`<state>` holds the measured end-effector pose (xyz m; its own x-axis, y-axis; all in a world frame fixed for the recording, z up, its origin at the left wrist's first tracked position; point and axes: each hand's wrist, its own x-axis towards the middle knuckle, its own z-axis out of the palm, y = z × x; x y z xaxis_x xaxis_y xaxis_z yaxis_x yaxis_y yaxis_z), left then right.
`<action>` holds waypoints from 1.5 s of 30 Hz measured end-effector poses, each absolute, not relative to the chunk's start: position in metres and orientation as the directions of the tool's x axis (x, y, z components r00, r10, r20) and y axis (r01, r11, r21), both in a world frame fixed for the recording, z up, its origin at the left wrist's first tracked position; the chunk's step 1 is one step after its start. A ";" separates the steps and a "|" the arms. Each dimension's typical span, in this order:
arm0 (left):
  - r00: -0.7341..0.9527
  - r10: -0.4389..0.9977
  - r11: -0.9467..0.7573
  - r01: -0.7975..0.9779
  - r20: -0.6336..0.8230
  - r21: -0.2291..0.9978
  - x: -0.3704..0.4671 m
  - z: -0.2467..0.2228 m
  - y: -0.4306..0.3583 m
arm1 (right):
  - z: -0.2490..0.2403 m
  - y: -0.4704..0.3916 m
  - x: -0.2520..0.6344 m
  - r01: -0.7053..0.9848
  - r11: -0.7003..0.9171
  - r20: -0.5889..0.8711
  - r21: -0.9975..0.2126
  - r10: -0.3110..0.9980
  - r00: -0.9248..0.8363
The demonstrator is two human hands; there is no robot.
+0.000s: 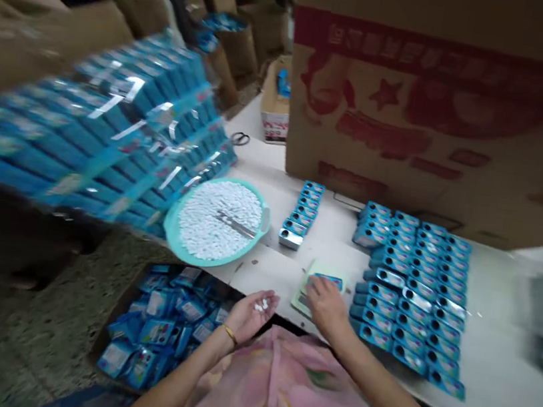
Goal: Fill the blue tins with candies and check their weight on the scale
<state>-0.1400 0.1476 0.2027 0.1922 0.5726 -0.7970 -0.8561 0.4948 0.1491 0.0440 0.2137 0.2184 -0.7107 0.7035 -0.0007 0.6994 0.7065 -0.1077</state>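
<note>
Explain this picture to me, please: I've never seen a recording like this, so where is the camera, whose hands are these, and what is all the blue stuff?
The single view comes from a camera worn on a person's head, looking down at their own bare hands. The left hand is cupped, palm up, with a few small white pieces in it. The right hand rests on a small blue box lying on a pale pad. On the white table lie rows of blue boxes, a shorter row, and a teal basin of white pieces. A big cardboard carton stands behind. A floor box of blue packets sits lower left; blurred wrapped stacks above it.
</note>
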 end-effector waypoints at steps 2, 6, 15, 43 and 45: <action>0.246 0.568 0.523 -0.845 -0.785 0.114 -0.137 0.198 0.151 | 0.222 0.200 0.023 0.578 0.771 -0.044 -0.266 0.590 -0.806; 0.373 0.502 0.616 -0.787 -0.780 0.021 -0.130 0.194 0.149 | 0.222 0.181 -0.010 0.477 0.815 -0.053 -0.328 0.488 -0.871; 0.350 0.481 0.660 -0.749 -0.803 0.069 -0.129 0.192 0.138 | 0.203 0.170 -0.005 0.536 0.724 -0.160 -0.435 0.523 -0.837; 0.372 0.503 0.612 -0.791 -0.780 0.018 -0.103 0.197 0.162 | 0.214 0.194 0.042 0.464 0.684 0.188 -0.562 0.652 -0.734; 0.354 0.488 0.618 -0.786 -0.798 0.030 -0.104 0.197 0.165 | 0.214 0.201 0.059 0.523 0.610 0.245 -0.596 0.758 -0.605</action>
<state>-0.1043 0.1647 0.1975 0.3538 0.4881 -0.7979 -0.7858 0.6178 0.0296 0.0592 0.2006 0.2139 -0.6048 0.7577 0.2451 0.5227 0.6099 -0.5957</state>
